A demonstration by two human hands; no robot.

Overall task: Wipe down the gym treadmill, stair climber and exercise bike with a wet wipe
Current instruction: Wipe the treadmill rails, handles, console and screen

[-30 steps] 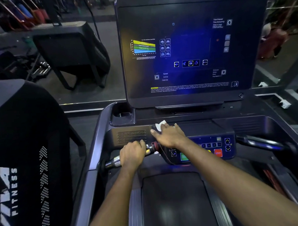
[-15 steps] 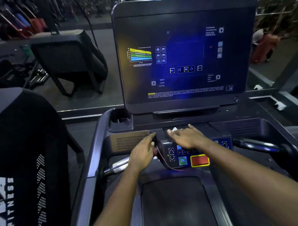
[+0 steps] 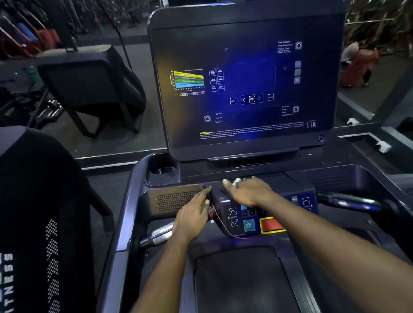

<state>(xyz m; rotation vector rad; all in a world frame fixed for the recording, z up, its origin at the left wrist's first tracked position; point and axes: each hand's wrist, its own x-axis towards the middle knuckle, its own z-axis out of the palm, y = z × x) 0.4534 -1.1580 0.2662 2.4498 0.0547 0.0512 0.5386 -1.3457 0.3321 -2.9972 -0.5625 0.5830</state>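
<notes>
**Treadmill Console: Hand Positions**

Right grip (image 3: 249, 192): fingers extended flat, pressing the wet wipe (image 3: 236, 180) onto the top rear edge of the keypad panel (image 3: 233, 217) of the treadmill (image 3: 240, 284). Left grip (image 3: 193, 215): fingers straight, holding nothing, resting against the panel's left end beside a red cord (image 3: 211, 213). The display screen (image 3: 247, 84) stands upright behind the panel.

Your right hand (image 3: 249, 192) is spread flat on the treadmill (image 3: 238, 284) console just below the screen (image 3: 247, 84), with a bit of white wet wipe (image 3: 236, 180) poking out between the fingers. Your left hand (image 3: 193, 217) rests against the left side of the button panel (image 3: 249, 225), right by the red cord (image 3: 221, 225).
</notes>
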